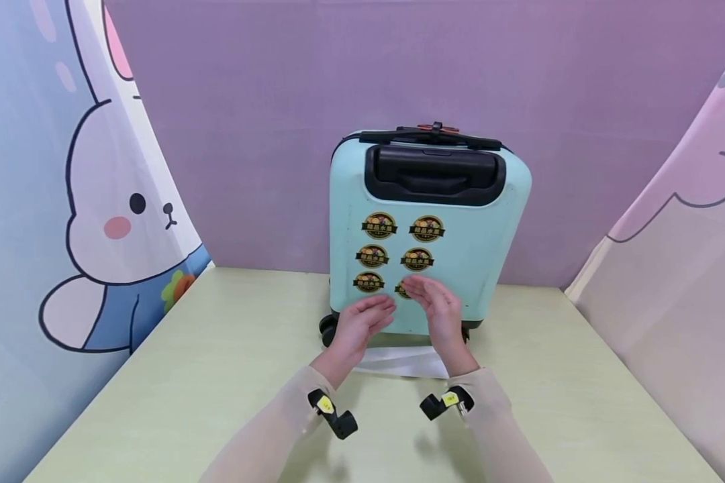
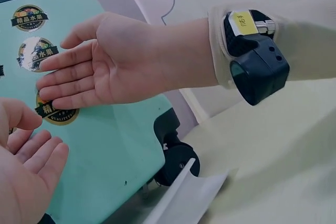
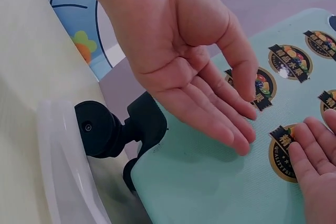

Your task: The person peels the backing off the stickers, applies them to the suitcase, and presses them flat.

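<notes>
A mint-green suitcase point(image 1: 471, 255) stands upright, its black handle recess point(image 1: 438, 176) at the top. Several round black-and-gold stickers point(image 1: 378, 226) with fruit pictures are stuck on its face in two columns. My left hand point(image 1: 362, 325) is held just below the left column, fingers extended and palm turned inward. My right hand point(image 1: 440, 315) faces it, fingertips overlapping the lowest right sticker point(image 2: 60, 115). Neither hand holds anything. In the right wrist view, the left hand point(image 3: 173, 45) has its fingers loosely extended near the suitcase face.
A white sheet point(image 1: 399, 362) with a raised edge lies on the pale table point(image 1: 217, 376) at the suitcase's foot. Black wheels point(image 3: 97, 128) show at the lower corners. Behind stands a purple cloth backdrop point(image 1: 248, 134), with printed curtains point(image 1: 115, 201) at both sides.
</notes>
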### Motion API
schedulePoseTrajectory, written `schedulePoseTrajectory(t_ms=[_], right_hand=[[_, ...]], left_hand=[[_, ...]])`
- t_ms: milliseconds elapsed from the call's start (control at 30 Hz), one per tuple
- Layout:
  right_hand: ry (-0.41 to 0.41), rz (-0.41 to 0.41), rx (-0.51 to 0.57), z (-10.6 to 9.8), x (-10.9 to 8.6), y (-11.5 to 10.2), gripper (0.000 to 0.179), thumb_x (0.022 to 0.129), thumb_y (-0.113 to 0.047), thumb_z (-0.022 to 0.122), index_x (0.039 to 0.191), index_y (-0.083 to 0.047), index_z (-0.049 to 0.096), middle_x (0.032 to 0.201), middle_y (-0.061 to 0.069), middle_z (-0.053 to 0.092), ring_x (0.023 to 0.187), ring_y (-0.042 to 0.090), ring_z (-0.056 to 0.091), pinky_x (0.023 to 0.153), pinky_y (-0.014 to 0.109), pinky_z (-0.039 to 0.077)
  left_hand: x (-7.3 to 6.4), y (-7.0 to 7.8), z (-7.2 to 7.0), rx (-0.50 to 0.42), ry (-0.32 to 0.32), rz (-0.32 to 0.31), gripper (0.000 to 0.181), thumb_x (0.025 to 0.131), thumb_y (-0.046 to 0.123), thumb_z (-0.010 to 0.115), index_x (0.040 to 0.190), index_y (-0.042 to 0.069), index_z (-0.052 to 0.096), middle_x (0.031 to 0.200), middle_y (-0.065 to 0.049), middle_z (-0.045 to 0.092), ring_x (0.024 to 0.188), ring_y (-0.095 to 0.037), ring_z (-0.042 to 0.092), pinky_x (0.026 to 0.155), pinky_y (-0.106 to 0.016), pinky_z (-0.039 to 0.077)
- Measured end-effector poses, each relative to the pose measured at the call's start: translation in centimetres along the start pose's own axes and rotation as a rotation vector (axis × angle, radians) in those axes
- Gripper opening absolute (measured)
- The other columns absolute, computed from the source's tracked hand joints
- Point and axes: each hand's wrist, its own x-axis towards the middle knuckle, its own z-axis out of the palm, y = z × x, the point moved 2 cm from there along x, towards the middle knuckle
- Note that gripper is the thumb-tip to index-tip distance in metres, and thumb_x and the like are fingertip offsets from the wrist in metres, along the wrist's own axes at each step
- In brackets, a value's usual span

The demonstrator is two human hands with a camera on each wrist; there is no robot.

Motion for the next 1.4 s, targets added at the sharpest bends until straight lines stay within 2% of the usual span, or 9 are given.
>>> schedulePoseTrajectory(t_ms=[333, 633, 867, 1000, 1200, 1400], right_hand=[[-0.039, 0.029, -0.003, 0.4, -0.1, 0.4, 0.041, 0.104, -0.013, 0.049, 0.118, 0.026, 0.052, 0.107, 0.01, 0.073, 0.102, 0.022, 0.069, 0.097, 0.035, 0.053], [-0.034, 0.076, -0.032, 0.3, -0.2, 0.7, 0.044, 0.104, -0.017, 0.05, 0.119, 0.025, 0.053, 0.106, 0.009, 0.073, 0.101, 0.021, 0.069, 0.097, 0.035, 0.053], [-0.033, 0.113, -0.047, 0.1, -0.3, 1.0, 0.045, 0.105, -0.017, 0.049, 0.121, 0.025, 0.051, 0.105, 0.007, 0.073, 0.101, 0.02, 0.069, 0.098, 0.035, 0.053], [-0.029, 0.15, -0.07, -0.1, -0.4, 1.3, 0.043, 0.104, -0.017, 0.049, 0.121, 0.022, 0.053, 0.106, 0.009, 0.073, 0.102, 0.021, 0.069, 0.098, 0.035, 0.052], [-0.033, 0.204, -0.129, -0.6, -1.0, 1.6, 0.041, 0.105, -0.016, 0.048, 0.12, 0.021, 0.056, 0.113, 0.021, 0.069, 0.103, 0.022, 0.069, 0.098, 0.036, 0.053], [-0.081, 0.301, -0.254, -1.6, -2.0, 1.6, 0.04, 0.105, -0.019, 0.049, 0.122, 0.015, 0.06, 0.12, 0.026, 0.065, 0.108, 0.025, 0.066, 0.098, 0.035, 0.053]], left_hand=[[-0.7, -0.2, -1.2, 0.028, 0.021, 0.004, 0.034, 0.096, -0.006, 0.056, 0.128, -0.016, 0.054, 0.122, -0.024, 0.065, 0.109, -0.024, 0.067, 0.094, -0.037, 0.055], [-1.3, -0.7, -2.6, 0.036, 0.053, -0.018, 0.033, 0.092, -0.006, 0.061, 0.124, -0.015, 0.057, 0.105, -0.011, 0.072, 0.096, -0.017, 0.07, 0.084, -0.031, 0.059], [-1.6, -1.1, -3.3, 0.078, 0.064, -0.03, 0.033, 0.091, -0.004, 0.063, 0.122, -0.014, 0.059, 0.104, -0.012, 0.072, 0.093, -0.016, 0.071, 0.085, -0.032, 0.059], [-1.9, -1.1, -3.7, 0.119, 0.059, -0.028, 0.032, 0.092, -0.002, 0.063, 0.122, -0.013, 0.06, 0.106, -0.013, 0.072, 0.092, -0.017, 0.071, 0.083, -0.031, 0.059], [-2.4, -0.9, -4.8, 0.22, 0.026, -0.027, 0.032, 0.094, 0.001, 0.063, 0.124, -0.011, 0.059, 0.114, -0.017, 0.07, 0.097, -0.018, 0.07, 0.089, -0.037, 0.058], [-3.1, -0.2, -6.9, 0.345, 0.022, -0.027, 0.033, 0.097, 0.003, 0.06, 0.126, -0.012, 0.057, 0.118, -0.023, 0.067, 0.104, -0.025, 0.068, 0.091, -0.043, 0.056]])
